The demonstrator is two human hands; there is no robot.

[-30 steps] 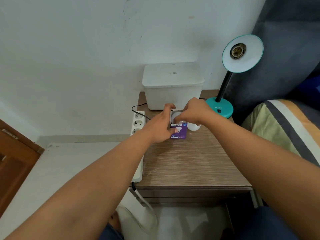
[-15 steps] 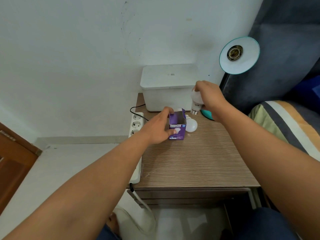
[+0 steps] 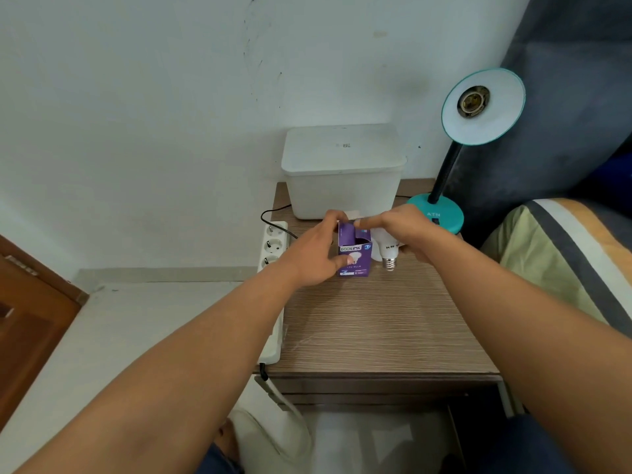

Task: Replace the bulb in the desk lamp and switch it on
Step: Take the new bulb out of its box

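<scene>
The left hand [image 3: 313,256] clamps round the purple cardboard bulb box [image 3: 355,254], holding it upright on the wood-grain bench [image 3: 376,323] with its top open, probably so the flap can be handled. The right hand [image 3: 407,230] reaches in palm down. Its index finger stretches to the box's top edge, and its other fingers appear wrapped round a white LED bulb with a threaded metal base [image 3: 388,251], the base pointing towards the camera. Behind, the teal desk lamp [image 3: 484,107] stands with its shade tilted up and its socket [image 3: 473,101] empty, ready for the bulb.
</scene>
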